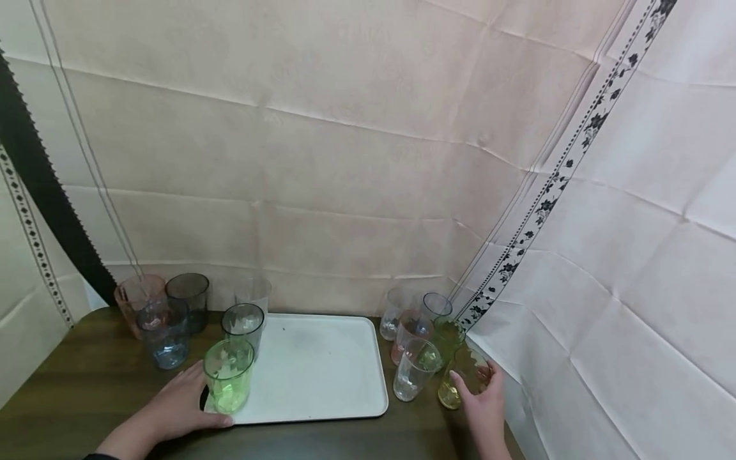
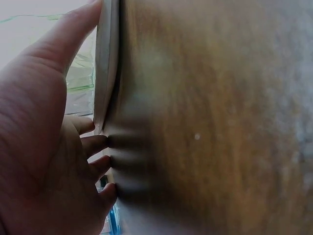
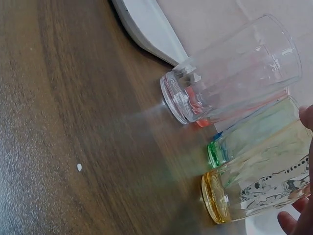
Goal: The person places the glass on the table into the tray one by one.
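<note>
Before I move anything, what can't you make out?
Head: base of the transparent blue-rimmed tumbler, behind the transparent pink tumbler and green tumbler.
Head: left end of the white rectangular tray, obscured by the transparent light-green tumbler and left hand.
Right wrist: transparent amber tumbler's rim, most of the right hand, cut off by right edge.
Left wrist: wooden tabletop's grain, blurred.

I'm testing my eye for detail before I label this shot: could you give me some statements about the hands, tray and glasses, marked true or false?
1. The right hand has the yellow glass in its grip. True.
2. The tray is black. False: it is white.
3. The left hand is at the tray's near left corner. True.
4. The blue glass on the far left stands on the tray. False: it stands on the table.
</note>
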The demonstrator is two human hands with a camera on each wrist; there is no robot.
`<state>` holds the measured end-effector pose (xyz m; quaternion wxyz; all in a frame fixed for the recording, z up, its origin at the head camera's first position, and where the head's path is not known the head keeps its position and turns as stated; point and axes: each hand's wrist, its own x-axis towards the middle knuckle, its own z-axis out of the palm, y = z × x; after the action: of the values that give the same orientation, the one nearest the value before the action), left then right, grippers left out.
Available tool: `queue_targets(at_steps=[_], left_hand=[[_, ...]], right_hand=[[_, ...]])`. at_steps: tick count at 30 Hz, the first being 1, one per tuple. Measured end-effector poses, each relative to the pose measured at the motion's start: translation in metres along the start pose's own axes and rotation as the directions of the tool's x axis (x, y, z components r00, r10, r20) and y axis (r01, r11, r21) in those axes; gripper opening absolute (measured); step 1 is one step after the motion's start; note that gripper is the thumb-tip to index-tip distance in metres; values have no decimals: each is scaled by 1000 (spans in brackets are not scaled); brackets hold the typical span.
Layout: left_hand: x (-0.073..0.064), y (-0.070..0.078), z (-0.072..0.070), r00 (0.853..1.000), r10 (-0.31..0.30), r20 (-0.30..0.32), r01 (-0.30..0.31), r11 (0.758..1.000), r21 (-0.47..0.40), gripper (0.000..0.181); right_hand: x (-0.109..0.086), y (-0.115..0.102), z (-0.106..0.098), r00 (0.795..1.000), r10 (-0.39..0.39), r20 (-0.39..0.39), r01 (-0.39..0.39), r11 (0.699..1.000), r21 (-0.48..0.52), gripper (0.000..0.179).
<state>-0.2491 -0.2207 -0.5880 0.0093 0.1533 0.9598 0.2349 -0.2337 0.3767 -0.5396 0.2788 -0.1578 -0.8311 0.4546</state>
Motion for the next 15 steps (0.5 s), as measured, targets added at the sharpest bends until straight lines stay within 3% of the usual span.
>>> queue_targets(at_steps=[8, 15], left_hand=[[-7, 3, 0, 1000, -21, -4, 21, 1000, 17, 137], [-4, 6, -3, 1000, 7, -27, -7, 1000, 1, 135]], right_hand=[[-5, 0, -1, 1000, 4, 20, -4, 1000, 1, 93], [-14, -8, -12, 998, -64, 15, 64, 998, -16, 94]])
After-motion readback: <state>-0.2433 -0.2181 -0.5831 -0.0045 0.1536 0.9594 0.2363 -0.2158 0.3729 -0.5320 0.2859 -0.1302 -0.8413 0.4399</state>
